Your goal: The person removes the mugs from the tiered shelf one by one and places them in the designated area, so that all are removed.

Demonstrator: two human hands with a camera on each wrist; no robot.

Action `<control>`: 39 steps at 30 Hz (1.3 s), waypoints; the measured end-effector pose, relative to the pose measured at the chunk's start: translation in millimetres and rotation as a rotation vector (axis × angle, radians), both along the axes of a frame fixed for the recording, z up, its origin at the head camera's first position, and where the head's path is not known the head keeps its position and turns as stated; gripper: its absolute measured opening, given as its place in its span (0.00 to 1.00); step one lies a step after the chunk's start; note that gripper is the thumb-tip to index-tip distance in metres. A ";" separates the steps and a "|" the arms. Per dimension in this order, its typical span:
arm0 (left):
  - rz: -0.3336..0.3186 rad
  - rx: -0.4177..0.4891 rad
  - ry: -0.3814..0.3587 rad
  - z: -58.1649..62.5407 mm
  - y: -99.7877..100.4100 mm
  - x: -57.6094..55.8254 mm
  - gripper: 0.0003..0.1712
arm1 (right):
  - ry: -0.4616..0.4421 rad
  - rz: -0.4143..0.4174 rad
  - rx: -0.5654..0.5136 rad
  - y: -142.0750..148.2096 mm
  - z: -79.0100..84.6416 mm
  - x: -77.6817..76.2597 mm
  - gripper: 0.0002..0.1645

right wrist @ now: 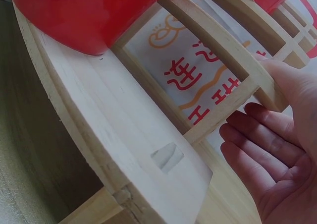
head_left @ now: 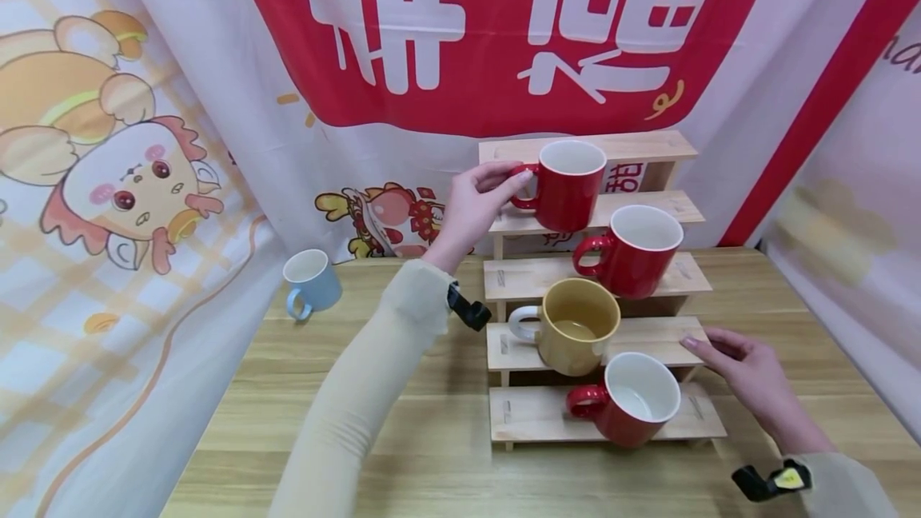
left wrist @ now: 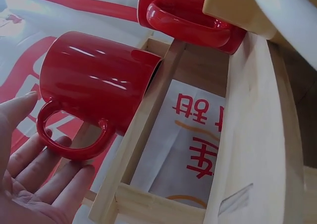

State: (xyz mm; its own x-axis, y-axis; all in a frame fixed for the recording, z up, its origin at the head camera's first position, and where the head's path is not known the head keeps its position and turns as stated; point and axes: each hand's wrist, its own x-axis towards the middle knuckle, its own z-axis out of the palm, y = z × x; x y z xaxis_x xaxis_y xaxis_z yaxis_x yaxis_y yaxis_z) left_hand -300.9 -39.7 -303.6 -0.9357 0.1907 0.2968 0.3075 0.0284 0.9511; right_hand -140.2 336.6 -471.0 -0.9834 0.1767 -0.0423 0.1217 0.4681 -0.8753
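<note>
My left hand (head_left: 478, 202) is at the handle of the uppermost red mug (head_left: 572, 190), its fingers fairly straight. In the left wrist view the fingers (left wrist: 49, 172) lie behind the handle and the thumb tip comes close to the handle's upper end. That mug stands on a tier of the stepped wooden rack (head_left: 521, 278). My right hand (head_left: 751, 370) grips the end of a lower board, thumb on top and fingers below, as the right wrist view shows. Down the rack follow another red mug (head_left: 643, 254), a tan mug (head_left: 576, 326) with a pale handle, and a red mug (head_left: 636, 402) on the lowest board.
A light blue mug (head_left: 314, 286) stands on the wooden table (head_left: 345, 390) at the left, beside the printed cloth (head_left: 144, 182). Behind the rack hangs a white and red banner (head_left: 504, 38). The rack's topmost board (head_left: 640, 146) is close to it.
</note>
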 end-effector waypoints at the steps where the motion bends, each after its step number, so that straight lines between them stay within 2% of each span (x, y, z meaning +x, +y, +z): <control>1: -0.007 0.012 -0.010 0.3 0.9 -0.6 0.19 | 0.001 0.000 -0.002 0.1 -0.1 0.0 0.37; 14: -0.074 0.102 -0.092 -0.6 11.4 -7.0 0.17 | -0.018 0.000 -0.009 0.6 -2.1 0.0 0.40; 22: -0.093 0.145 -0.126 -2.3 13.1 -10.1 0.18 | 0.006 0.008 -0.028 0.7 0.1 1.0 0.37; 39: -0.131 0.188 -0.124 -4.4 11.3 -13.9 0.17 | 0.011 0.015 -0.026 2.7 -1.9 -0.6 0.34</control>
State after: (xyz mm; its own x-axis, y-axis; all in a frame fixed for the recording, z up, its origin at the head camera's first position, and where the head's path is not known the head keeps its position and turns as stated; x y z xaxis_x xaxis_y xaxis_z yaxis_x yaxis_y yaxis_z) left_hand -314.8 -28.4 -307.9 -0.9382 0.2650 0.2228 0.1772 -0.1851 0.9666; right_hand -140.8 339.3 -472.9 -0.9864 0.1605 -0.0355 0.1047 0.4472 -0.8883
